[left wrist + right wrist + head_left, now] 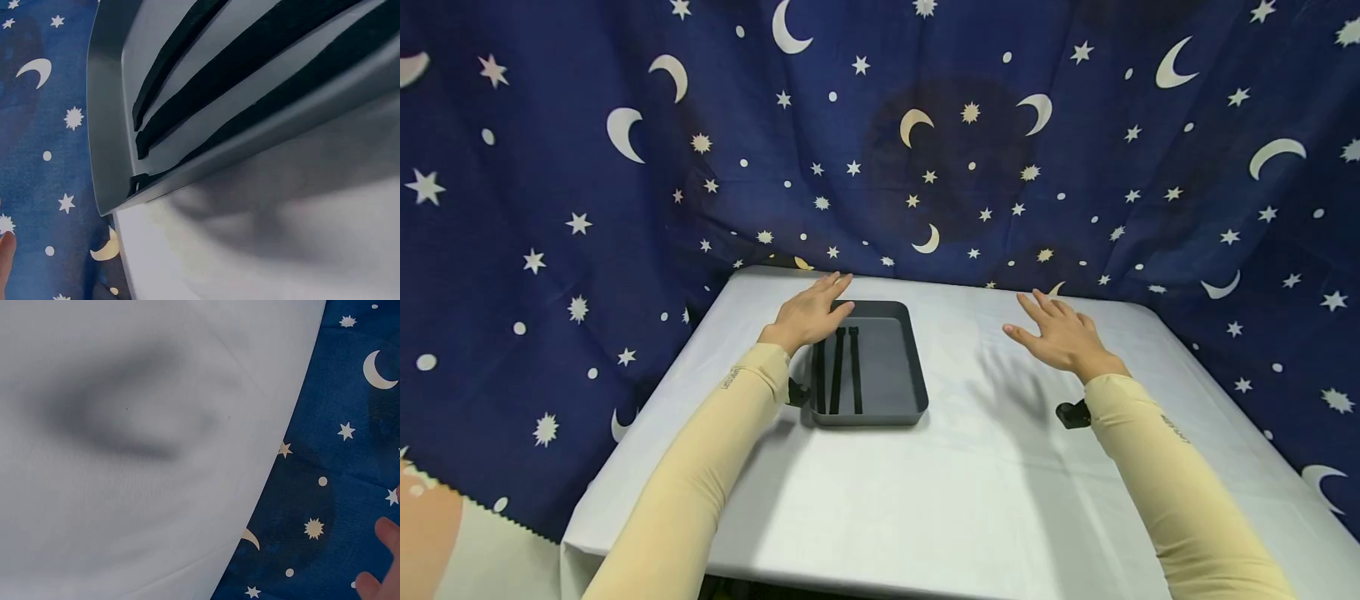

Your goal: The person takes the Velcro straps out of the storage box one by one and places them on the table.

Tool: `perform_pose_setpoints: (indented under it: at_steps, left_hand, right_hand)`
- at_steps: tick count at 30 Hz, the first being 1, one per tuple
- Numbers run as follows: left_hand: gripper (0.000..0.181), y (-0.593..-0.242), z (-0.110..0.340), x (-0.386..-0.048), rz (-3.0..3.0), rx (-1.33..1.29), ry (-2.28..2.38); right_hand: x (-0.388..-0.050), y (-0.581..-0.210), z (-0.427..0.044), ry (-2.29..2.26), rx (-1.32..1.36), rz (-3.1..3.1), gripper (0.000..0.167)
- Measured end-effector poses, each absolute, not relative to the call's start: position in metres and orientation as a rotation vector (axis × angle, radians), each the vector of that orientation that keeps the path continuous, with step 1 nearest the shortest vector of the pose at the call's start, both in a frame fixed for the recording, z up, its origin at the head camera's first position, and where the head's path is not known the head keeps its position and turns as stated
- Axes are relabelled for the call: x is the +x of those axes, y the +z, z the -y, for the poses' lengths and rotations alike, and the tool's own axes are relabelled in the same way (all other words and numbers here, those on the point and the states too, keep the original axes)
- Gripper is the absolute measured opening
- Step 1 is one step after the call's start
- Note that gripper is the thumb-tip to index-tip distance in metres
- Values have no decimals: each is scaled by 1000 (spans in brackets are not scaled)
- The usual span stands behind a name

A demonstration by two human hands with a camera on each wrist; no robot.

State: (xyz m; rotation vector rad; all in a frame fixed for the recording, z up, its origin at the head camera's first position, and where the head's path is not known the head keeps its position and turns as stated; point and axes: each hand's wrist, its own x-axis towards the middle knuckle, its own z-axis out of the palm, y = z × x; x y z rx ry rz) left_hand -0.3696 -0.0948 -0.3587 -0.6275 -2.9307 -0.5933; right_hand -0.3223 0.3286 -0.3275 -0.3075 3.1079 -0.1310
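Below and to the right of the left hand [811, 315], whose fingers are extended and hold nothing, lies a gray tray [887, 367] with three black strips [856, 375]; farther right, the right hand [1060, 335], fingers spread and holding nothing, is above the white table [955, 500].

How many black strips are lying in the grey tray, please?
3, all in the tray: one strip along its left wall, a second strip just right of it, a third strip right of that. The left hand partly blocks the head view; no fourth shows.
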Motion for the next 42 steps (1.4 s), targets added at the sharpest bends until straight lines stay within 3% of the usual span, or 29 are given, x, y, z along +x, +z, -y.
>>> perform_pose_setpoints:
  at_steps: [42]
  left_hand:
    - [54,-423,111,-356,2963,-460,-858]
  right_hand:
    - [-333,-344,-297,-361,-482,-3118,84]
